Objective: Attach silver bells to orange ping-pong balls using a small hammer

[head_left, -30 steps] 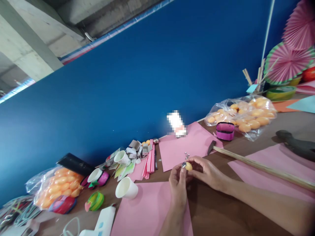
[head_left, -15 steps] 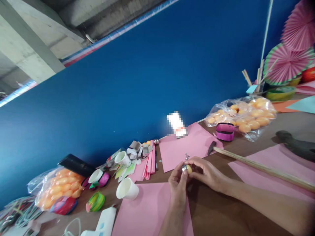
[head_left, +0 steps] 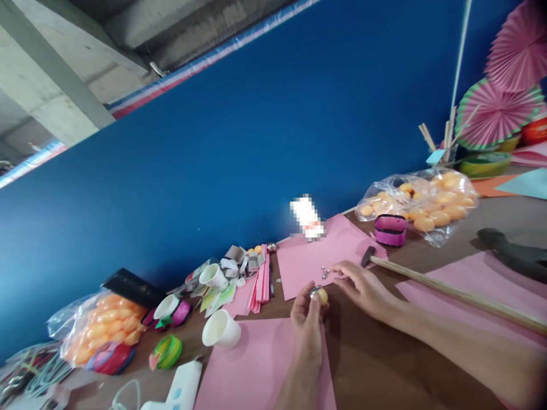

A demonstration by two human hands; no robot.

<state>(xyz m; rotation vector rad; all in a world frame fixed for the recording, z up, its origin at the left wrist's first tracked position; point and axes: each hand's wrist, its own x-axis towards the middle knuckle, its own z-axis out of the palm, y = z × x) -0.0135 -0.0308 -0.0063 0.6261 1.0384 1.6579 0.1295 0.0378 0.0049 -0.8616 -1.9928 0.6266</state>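
My left hand [head_left: 307, 319] pinches a small orange ball [head_left: 322, 295] with a silver bit on top, just above the brown table. My right hand [head_left: 361, 286] has come off the ball and reaches with its fingers toward a few small silver beads [head_left: 325, 271] lying on a pink paper sheet [head_left: 316, 256]. The right fingertips are close together beside the beads; I cannot make out anything in them.
A bundle of thin sticks [head_left: 448, 293] lies right of my hand, with a pink tape case [head_left: 390, 229] and a bag of orange balls [head_left: 421, 202] behind. White paper cups [head_left: 220, 329], a second bag of balls [head_left: 96, 330] and paper scraps sit at the left. Pink paper fans [head_left: 496, 111] stand at the far right.
My right hand let go of the orange ball and moved up and to the right toward the silver beads. The left hand keeps hold of the ball, slightly lower.
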